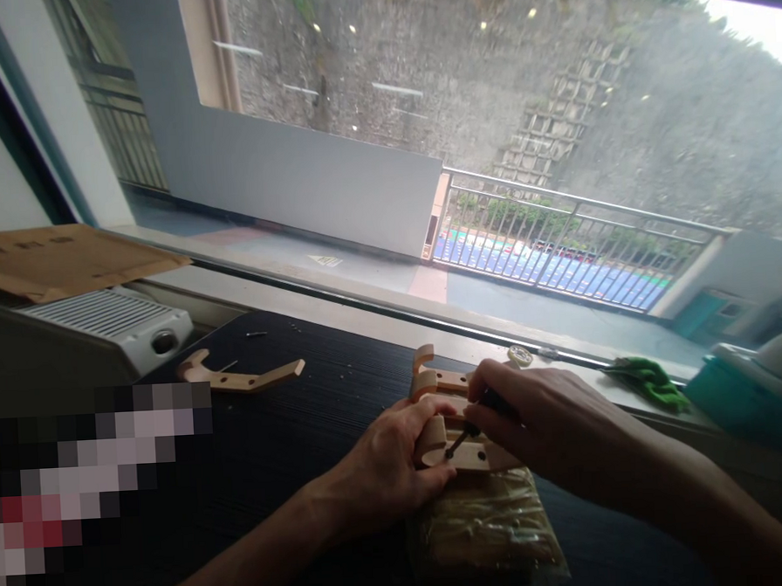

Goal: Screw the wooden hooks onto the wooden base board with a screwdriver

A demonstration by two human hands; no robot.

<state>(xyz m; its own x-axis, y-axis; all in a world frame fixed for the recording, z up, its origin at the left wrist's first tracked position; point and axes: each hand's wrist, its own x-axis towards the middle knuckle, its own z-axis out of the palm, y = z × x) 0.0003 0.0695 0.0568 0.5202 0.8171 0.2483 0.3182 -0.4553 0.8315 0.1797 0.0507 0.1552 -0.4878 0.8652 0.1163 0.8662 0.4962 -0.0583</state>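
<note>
At the desk's (294, 438) near centre, both forearms are entering from 6 o'clock and converging on one workpiece. The left hand (387, 468) is lying palm-down, wrist low, with the forearm running in from 7 o'clock. Its grip is closing around the near end of the wooden assembly (433, 438), the thumb pressing on the rounded end. The right hand (535, 425) is arching in from 4 o'clock, knuckles up. Its grip is wrapping the dark handle of a screwdriver (460, 440).

The screwdriver is slanting, its handle at 2 o'clock and its tip pointing toward 8 o'clock, where it is meeting the assembly's top face. The assembly's long axis is running roughly from 12 to 6 o'clock, curved ends rising at the far side. It is resting on a clear plastic bag (485, 528) of pale parts.

At 10 o'clock of the hands, well apart, a loose curved wooden piece (238, 375) is lying flat, its long axis running 9 to 3 o'clock. A green cloth (648, 380) is lying on the sill at 2 o'clock.
</note>
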